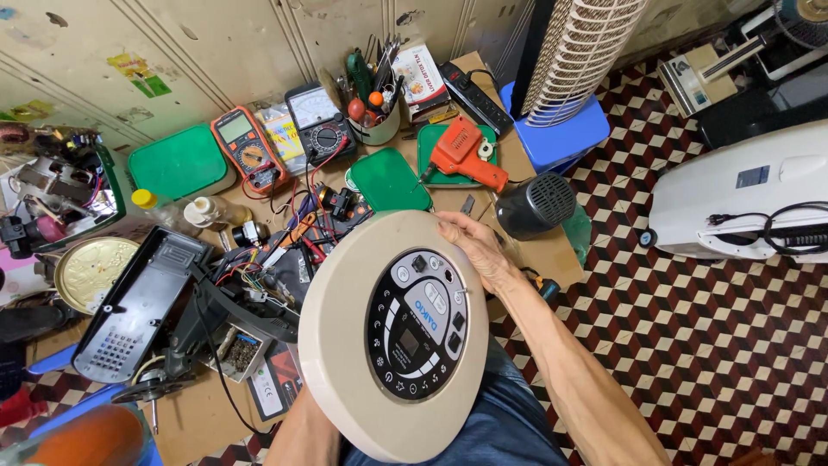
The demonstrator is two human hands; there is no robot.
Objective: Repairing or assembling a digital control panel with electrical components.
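Round cream fan base [345,345] with black control panel [417,324] held up over the lap, in front of the cluttered surface [535,250]. Disc tilted on edge, panel face turned up toward the camera and slightly right; long axis runs from lower edge near the jeans [509,431] up to the top rim by the green lid [388,181]. Right hand [474,246] grips the upper right rim, fingers [453,226] curled closed over the edge. Left hand hidden behind the base; only the forearm [297,431] shows at the lower rim, so cannot tell its grip. Near the top rim: 1 orange soldering gun [466,154], 1 black round motor cover [535,204], 2 multimeters [248,148]. Opened black fan housing [142,298] with loose wires lies left of the base
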